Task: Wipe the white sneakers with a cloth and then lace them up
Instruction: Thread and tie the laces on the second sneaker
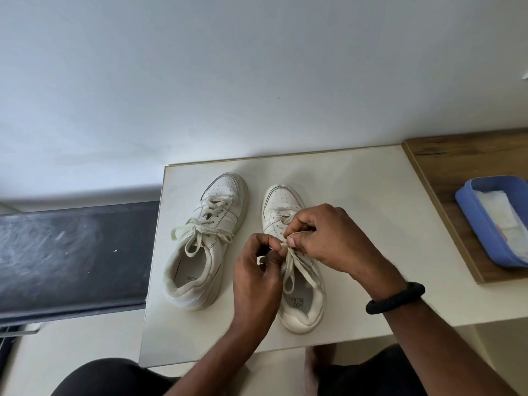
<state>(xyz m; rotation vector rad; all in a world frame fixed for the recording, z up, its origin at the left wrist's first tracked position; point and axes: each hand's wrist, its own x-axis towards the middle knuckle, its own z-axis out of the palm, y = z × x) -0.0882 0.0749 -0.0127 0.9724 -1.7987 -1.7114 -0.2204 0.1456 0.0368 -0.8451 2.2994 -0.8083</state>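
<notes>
Head view: a pair of white sneakers side by side on the pale, smooth desk (357, 195), toes pointing away. Tied sneaker (211, 201) toward the dark edge, bow finished, flat cream loops splayed across the tongue. Other sneaker (300, 318) half hidden beneath both hands. Left hand (254, 275) curled, pinching the lace (290, 270) between thumb and fingertips. Right hand (328, 238) curled too, pinching the same lace just beside it, above the top eyelets. One loop hanging slack over the insole; bow seemingly not yet drawn tight.

Likely trouble: an uneven pull dragging a free end through and undoing the bow, or a loose knot slipping once released. Could also tug the light shoe along the slick desk.

Lace flat, woven, slightly frayed, probably gripping itself well. Uppers smooth and leather-like, toe caps perforated, collars padded and rounded. Blue plastic tray (468, 207) well apart on the wood-grain top, holding a folded white cloth (503, 215)
</notes>
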